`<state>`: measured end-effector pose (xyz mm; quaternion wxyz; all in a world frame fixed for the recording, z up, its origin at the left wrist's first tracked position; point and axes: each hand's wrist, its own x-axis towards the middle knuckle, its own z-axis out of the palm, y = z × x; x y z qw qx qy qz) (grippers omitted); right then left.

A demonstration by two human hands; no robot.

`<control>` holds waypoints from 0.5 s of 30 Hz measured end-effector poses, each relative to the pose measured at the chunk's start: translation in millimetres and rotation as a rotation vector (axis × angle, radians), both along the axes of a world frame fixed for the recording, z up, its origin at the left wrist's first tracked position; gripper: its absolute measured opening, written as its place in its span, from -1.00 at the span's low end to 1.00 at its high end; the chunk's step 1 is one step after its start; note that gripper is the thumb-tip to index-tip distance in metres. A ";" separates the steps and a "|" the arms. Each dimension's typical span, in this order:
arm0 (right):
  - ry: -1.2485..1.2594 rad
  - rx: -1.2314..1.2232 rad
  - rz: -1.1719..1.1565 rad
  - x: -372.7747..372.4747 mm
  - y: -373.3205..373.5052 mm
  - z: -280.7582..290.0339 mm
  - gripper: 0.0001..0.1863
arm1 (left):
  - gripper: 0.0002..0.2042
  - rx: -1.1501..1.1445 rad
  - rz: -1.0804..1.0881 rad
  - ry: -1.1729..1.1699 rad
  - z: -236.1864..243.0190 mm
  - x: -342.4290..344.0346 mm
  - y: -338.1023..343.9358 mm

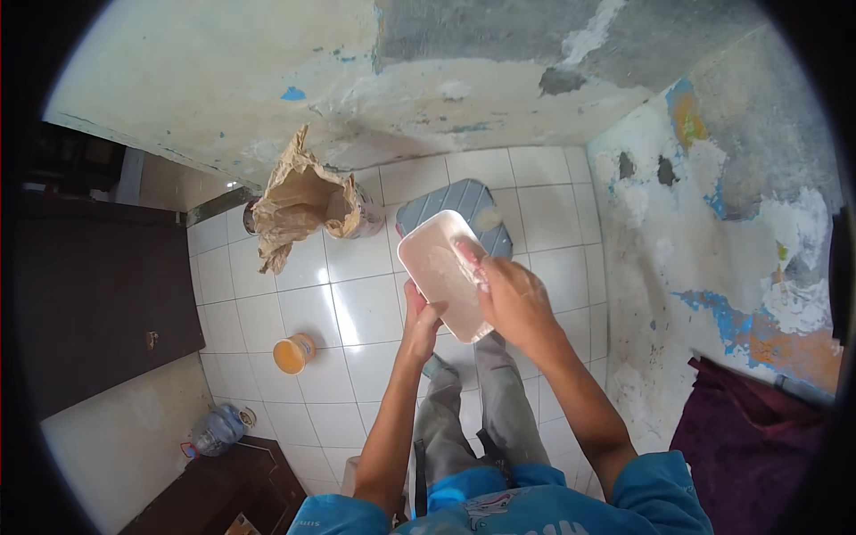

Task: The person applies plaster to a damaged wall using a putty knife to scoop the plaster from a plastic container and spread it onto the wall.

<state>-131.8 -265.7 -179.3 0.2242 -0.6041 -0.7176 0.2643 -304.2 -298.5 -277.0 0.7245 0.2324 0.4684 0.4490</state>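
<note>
Between my hands, from the head view, sits the pale plastic tray [434, 234], tilted slightly above the floor. My left hand [422, 323] is closed on its near left edge, thumb over the rim; my right hand [519, 301] is curled tightly around a whitened spreading tool [468, 257], whose exact shape I cannot make out. The whitish mix [448, 278] lies unevenly over the tray's bottom, so I judge the working of this batch to be under way and unfinished. Beyond my hands, the front wall [428, 98] shows grey and pale patches with blue flecks; much of it looks uneven.

Just beyond the tray is a grey step stool [459, 196], partly hidden by it. Ahead to the left of my hands stands an open paper sack [281, 223]; nearer on that side, an orange-topped tub [308, 348]. Bare floor tiles [361, 312] separate them from my left hand. To my right, the side wall [642, 294] bounds my elbow room.
</note>
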 end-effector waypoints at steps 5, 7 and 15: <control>-0.018 0.012 0.086 34.1 7.2 69.1 -0.84 | -0.12 0.001 0.032 -0.032 74.0 43.2 -1.3; -0.002 -0.017 0.090 59.0 9.9 100.1 -0.84 | -0.10 -0.004 0.048 -0.027 97.2 68.2 2.5; -0.193 0.119 0.229 170.1 65.2 177.2 -0.82 | -0.05 0.096 0.163 -0.135 168.2 176.5 23.0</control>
